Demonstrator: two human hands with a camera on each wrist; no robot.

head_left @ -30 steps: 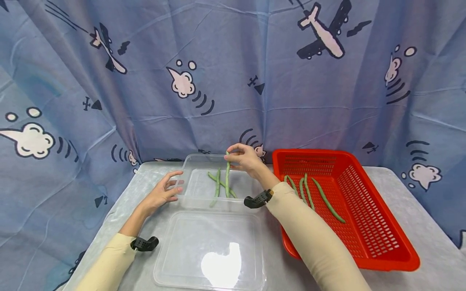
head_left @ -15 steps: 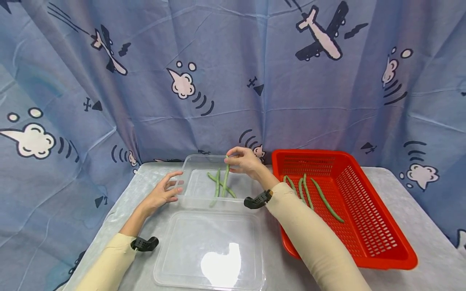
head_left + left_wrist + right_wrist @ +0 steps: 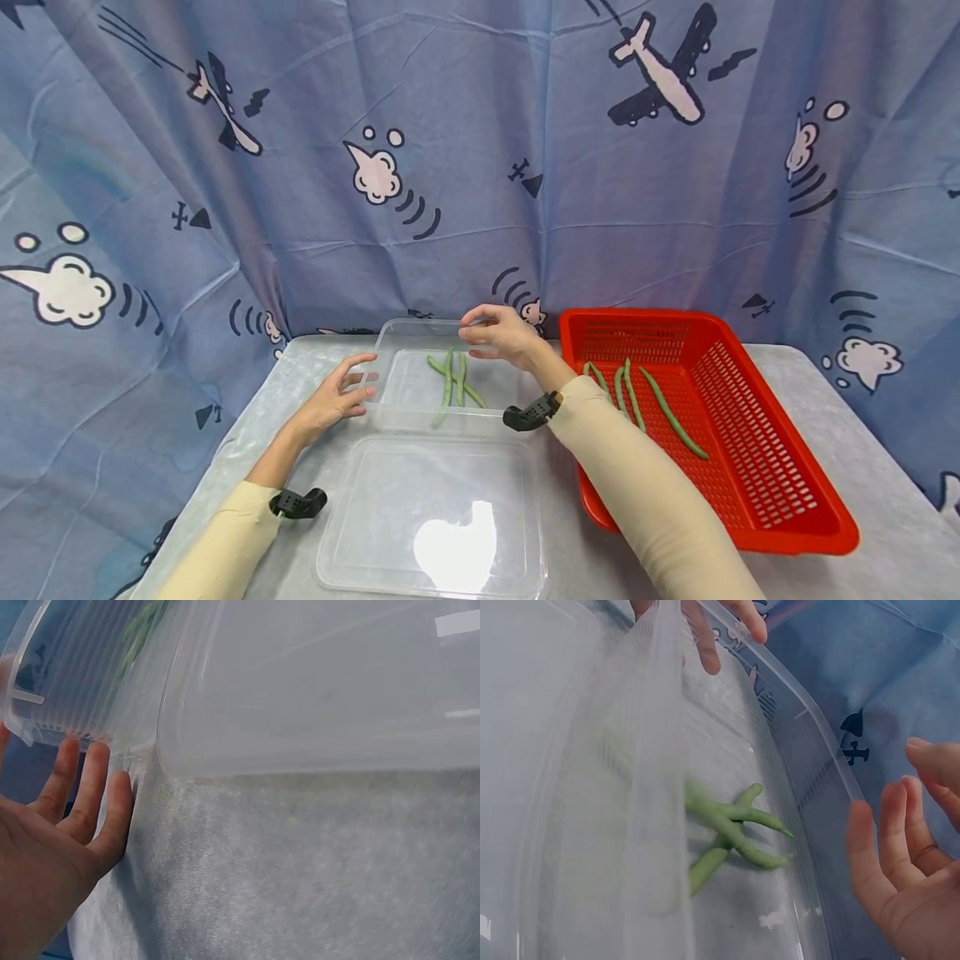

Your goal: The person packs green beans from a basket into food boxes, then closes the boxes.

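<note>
A clear plastic container [image 3: 405, 379] holds several green beans lying crossed over each other. The newest-laid green bean [image 3: 461, 382] points away from the front wall, and the beans [image 3: 727, 829] overlap in the right wrist view too. My right hand [image 3: 504, 333] hovers over the container's back right part, its fingers loosely bent with nothing between thumb and fingertips. At the left side wall, my left hand [image 3: 341, 390] has its fingers spread, fingertips right at the wall; the left wrist view shows those fingers [image 3: 91, 784] fairly straight beside the container [image 3: 142, 705].
In front of the container lies a flat clear plastic lid [image 3: 375, 508]. To the right stands a red perforated basket [image 3: 780, 433] with several more green beans [image 3: 671, 412], partly behind my right sleeve. A blue patterned curtain [image 3: 450, 275] hangs behind the table.
The right hand has lowered a green bean and let it go; it now lies in the container with the others. The right fingers have parted. The left hand has stayed in place.
</note>
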